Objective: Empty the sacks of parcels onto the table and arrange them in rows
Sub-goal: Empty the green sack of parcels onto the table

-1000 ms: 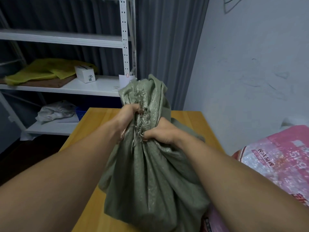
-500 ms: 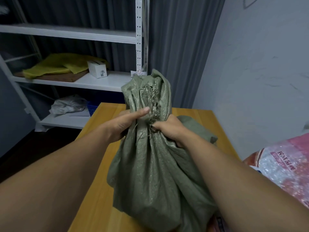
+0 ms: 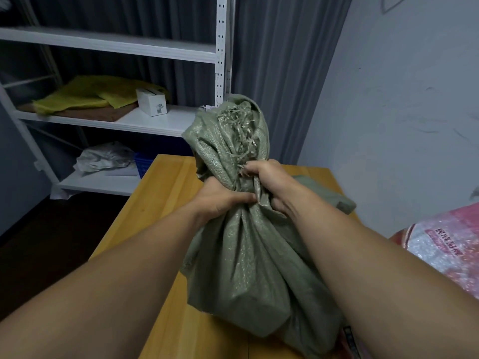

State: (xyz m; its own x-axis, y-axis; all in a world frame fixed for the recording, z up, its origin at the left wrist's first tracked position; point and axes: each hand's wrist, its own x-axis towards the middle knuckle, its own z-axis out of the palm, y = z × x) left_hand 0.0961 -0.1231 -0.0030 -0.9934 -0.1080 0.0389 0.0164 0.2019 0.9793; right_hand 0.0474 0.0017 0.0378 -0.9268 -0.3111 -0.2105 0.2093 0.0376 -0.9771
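Bulging olive-green woven plastic sack (image 3: 248, 268) sits upright on light wooden table (image 3: 160, 200), near its front-right edge. L hand (image 3: 220, 198) fisted tight round gathered neck; R hand (image 3: 269, 182) closed on same neck just above, fingers in frayed top. Pink-and-white printed sack (image 3: 451, 244) just to the right. White metal shelving unit (image 3: 155, 120) w/ small white carton (image 3: 151, 102) behind table.

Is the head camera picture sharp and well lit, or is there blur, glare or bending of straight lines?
Head view: dim, no glare; the green sack and both hands (left hand, right hand) are fairly sharp; the white shelf posts bow outward from wide-angle distortion; the near forearms look soft.
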